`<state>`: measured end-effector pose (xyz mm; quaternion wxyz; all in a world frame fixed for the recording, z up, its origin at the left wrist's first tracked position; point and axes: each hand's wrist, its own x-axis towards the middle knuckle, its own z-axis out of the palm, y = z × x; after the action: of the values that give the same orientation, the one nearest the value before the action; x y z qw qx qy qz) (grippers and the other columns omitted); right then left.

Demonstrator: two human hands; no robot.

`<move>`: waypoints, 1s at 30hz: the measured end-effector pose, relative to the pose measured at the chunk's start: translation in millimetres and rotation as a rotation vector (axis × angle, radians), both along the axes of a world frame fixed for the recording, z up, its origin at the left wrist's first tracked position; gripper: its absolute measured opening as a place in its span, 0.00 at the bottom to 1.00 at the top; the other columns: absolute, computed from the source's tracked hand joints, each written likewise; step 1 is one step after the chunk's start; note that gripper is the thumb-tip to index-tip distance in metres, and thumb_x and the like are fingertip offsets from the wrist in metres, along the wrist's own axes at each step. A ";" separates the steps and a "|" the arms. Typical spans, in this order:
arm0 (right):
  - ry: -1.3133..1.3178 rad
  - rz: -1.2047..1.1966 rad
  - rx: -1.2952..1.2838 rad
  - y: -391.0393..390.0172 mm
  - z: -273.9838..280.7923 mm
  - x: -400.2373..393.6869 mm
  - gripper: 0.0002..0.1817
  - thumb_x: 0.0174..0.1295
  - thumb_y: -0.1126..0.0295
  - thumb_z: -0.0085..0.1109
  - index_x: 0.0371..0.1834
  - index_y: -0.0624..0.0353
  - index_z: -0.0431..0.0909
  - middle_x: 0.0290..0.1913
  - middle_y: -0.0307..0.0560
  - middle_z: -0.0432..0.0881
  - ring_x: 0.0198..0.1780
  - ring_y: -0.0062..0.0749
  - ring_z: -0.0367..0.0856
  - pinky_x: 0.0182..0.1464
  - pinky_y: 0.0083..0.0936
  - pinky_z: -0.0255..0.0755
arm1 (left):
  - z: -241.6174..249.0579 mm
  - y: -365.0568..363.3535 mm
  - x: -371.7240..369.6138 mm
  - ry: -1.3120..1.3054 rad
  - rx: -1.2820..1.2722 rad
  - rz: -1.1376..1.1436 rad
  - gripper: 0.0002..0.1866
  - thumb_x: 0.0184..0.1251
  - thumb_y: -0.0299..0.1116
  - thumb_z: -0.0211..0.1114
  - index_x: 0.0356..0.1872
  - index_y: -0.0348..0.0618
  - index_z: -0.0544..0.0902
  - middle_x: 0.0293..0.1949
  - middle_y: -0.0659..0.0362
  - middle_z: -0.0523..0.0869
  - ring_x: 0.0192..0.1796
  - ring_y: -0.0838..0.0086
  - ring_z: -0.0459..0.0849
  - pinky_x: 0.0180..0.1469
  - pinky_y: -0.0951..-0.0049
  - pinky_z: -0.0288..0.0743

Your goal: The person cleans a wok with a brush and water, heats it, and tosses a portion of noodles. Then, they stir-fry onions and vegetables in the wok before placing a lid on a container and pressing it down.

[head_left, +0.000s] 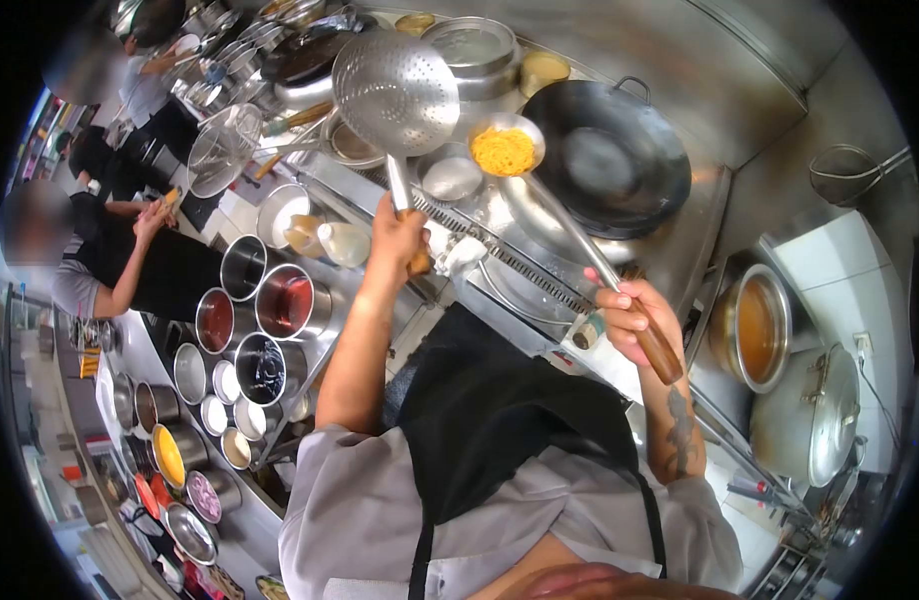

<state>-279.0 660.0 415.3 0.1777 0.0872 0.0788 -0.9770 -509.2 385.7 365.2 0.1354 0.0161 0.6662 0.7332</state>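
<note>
The steel bench point(680, 215) spreads beyond both sets of fingers, and the black wok point(610, 150) sits on it, well past the right fingers and above them in the view, empty and dark inside. Left of the wok, just beyond the left fingers, hangs the perforated steel skimmer point(398, 92), its round bowl raised over the back of the bench; its handle runs straight down into the left hand point(400, 235). The left fingers point(417, 243) are curled tight around the wooden end of that handle.

Between the two sets of fingers, and farther out, is the ladle point(507, 150), its bowl heaped with yellow noodles point(503, 152). The bowl hovers just beside the wok's near rim. Its long steel shaft slants down to the right hand point(630, 320), whose fingers point(620, 300) wrap around the shaft where it meets the brown wooden grip; the grip's end sticks out below the hand.

Below and to the left of the left fingers stand several round steel containers point(280, 305) holding dark and red sauces. To the right of the right fingers sits a pot of orange liquid point(758, 330), with a steel lid point(810, 415) just below it. Far left, another person's hands point(155, 215) work at a separate spot.
</note>
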 end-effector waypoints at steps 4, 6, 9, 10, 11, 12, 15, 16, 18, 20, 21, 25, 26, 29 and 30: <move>-0.056 -0.027 0.131 2.7 12.1 8.1 0.23 0.70 0.70 0.40 0.66 0.67 0.61 0.32 0.38 0.69 0.19 0.18 0.68 0.21 0.22 0.70 | -43.7 -22.4 -20.9 -0.327 0.243 -0.041 0.13 0.60 0.21 0.58 0.43 0.41 0.66 0.28 0.58 0.75 0.22 0.76 0.75 0.17 0.74 0.72; -0.057 -0.023 0.219 -4.1 18.6 8.4 0.23 0.70 0.70 0.40 0.67 0.66 0.61 0.32 0.38 0.69 0.19 0.18 0.68 0.21 0.22 0.70 | -65.9 -24.4 -17.9 -0.416 0.281 -0.024 0.13 0.60 0.21 0.58 0.43 0.40 0.66 0.26 0.58 0.75 0.21 0.76 0.75 0.17 0.74 0.72; -0.077 -0.016 0.289 -18.1 28.7 -3.2 0.24 0.69 0.71 0.39 0.68 0.65 0.61 0.31 0.38 0.68 0.18 0.18 0.68 0.20 0.21 0.68 | -118.2 -25.2 -34.3 -0.511 0.327 -0.152 0.12 0.58 0.22 0.62 0.41 0.38 0.70 0.28 0.56 0.77 0.22 0.76 0.76 0.19 0.74 0.72; -0.071 -0.012 0.295 -24.5 33.7 -11.1 0.24 0.69 0.71 0.38 0.68 0.65 0.61 0.31 0.38 0.68 0.18 0.19 0.68 0.19 0.21 0.67 | -126.0 -23.2 -37.2 -0.518 0.276 -0.225 0.10 0.58 0.22 0.62 0.39 0.38 0.72 0.26 0.57 0.77 0.22 0.76 0.76 0.19 0.74 0.73; -0.062 0.012 0.270 -28.7 38.1 -24.6 0.25 0.69 0.71 0.38 0.69 0.66 0.59 0.31 0.38 0.68 0.18 0.19 0.69 0.19 0.21 0.67 | -135.1 -20.3 -41.3 -0.527 0.300 -0.244 0.09 0.58 0.23 0.63 0.38 0.39 0.73 0.24 0.57 0.77 0.21 0.76 0.76 0.19 0.74 0.73; -0.049 0.033 0.248 -35.9 42.7 -34.9 0.25 0.69 0.71 0.38 0.69 0.66 0.58 0.31 0.38 0.68 0.18 0.19 0.69 0.20 0.22 0.67 | -141.7 -18.0 -42.8 -0.530 0.325 -0.268 0.08 0.58 0.24 0.63 0.37 0.39 0.74 0.22 0.58 0.76 0.20 0.75 0.76 0.19 0.74 0.73; -0.004 0.106 0.147 -62.7 57.5 -73.5 0.27 0.69 0.71 0.37 0.71 0.67 0.54 0.31 0.39 0.68 0.19 0.20 0.70 0.21 0.23 0.67 | -166.0 -15.5 -57.4 -0.623 0.365 -0.335 0.07 0.56 0.26 0.64 0.34 0.39 0.75 0.20 0.60 0.75 0.19 0.74 0.76 0.18 0.74 0.70; 0.011 0.132 0.106 -72.9 62.2 -89.9 0.28 0.69 0.71 0.38 0.71 0.67 0.53 0.31 0.40 0.68 0.19 0.20 0.71 0.22 0.23 0.67 | -180.4 -15.0 -64.4 -0.660 0.400 -0.389 0.07 0.55 0.26 0.64 0.33 0.40 0.75 0.20 0.60 0.75 0.19 0.74 0.76 0.18 0.74 0.70; 0.055 0.198 0.048 -95.1 70.8 -124.3 0.28 0.69 0.70 0.37 0.72 0.67 0.50 0.32 0.40 0.68 0.19 0.20 0.72 0.23 0.24 0.67 | -187.0 -19.5 -68.6 -0.730 0.410 -0.422 0.05 0.57 0.27 0.62 0.32 0.42 0.75 0.21 0.61 0.76 0.19 0.75 0.75 0.18 0.75 0.69; 0.096 0.259 0.018 -119.8 78.9 -161.2 0.28 0.69 0.70 0.37 0.72 0.67 0.51 0.32 0.40 0.69 0.19 0.19 0.72 0.23 0.25 0.68 | -196.3 -15.4 -70.5 -0.773 0.422 -0.319 0.04 0.60 0.29 0.60 0.32 0.41 0.75 0.22 0.61 0.76 0.20 0.75 0.75 0.19 0.75 0.71; 0.155 0.326 -0.014 -130.5 77.9 -183.1 0.28 0.69 0.69 0.37 0.72 0.67 0.51 0.33 0.40 0.69 0.20 0.19 0.72 0.23 0.25 0.68 | -198.7 -20.1 -72.2 -0.760 0.406 -0.411 0.05 0.62 0.31 0.58 0.34 0.40 0.75 0.25 0.60 0.77 0.22 0.75 0.76 0.22 0.74 0.73; 0.174 0.440 0.032 -179.9 79.3 -262.2 0.26 0.70 0.69 0.37 0.70 0.68 0.55 0.33 0.39 0.69 0.20 0.20 0.71 0.22 0.25 0.68 | -202.5 -31.5 -68.2 -0.793 0.407 -0.491 0.09 0.65 0.34 0.56 0.40 0.38 0.75 0.29 0.60 0.78 0.26 0.75 0.78 0.27 0.72 0.80; 0.176 0.466 0.051 -191.8 75.4 -280.8 0.25 0.70 0.69 0.38 0.68 0.68 0.57 0.32 0.39 0.70 0.20 0.20 0.71 0.22 0.25 0.68 | -200.0 -33.2 -67.5 -0.809 0.398 -0.483 0.11 0.65 0.34 0.56 0.43 0.39 0.73 0.31 0.60 0.78 0.27 0.75 0.78 0.27 0.71 0.81; 0.165 0.534 0.227 -224.7 56.5 -331.4 0.20 0.68 0.70 0.42 0.61 0.68 0.65 0.30 0.39 0.71 0.19 0.20 0.70 0.20 0.24 0.67 | -171.9 -42.5 -61.5 -0.781 0.329 -0.393 0.13 0.63 0.34 0.59 0.45 0.40 0.73 0.32 0.59 0.78 0.27 0.74 0.79 0.27 0.70 0.83; 0.160 0.552 0.307 -235.4 52.7 -340.8 0.18 0.67 0.71 0.44 0.58 0.67 0.67 0.28 0.39 0.71 0.19 0.21 0.70 0.20 0.24 0.66 | -174.9 -42.2 -61.7 -0.770 0.332 -0.392 0.13 0.63 0.34 0.59 0.45 0.40 0.72 0.32 0.58 0.78 0.27 0.74 0.79 0.26 0.71 0.83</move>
<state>-619.9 424.6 468.0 0.4138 0.0111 0.2597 -0.8725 -570.9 343.5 190.2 0.5044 -0.1102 0.4255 0.7432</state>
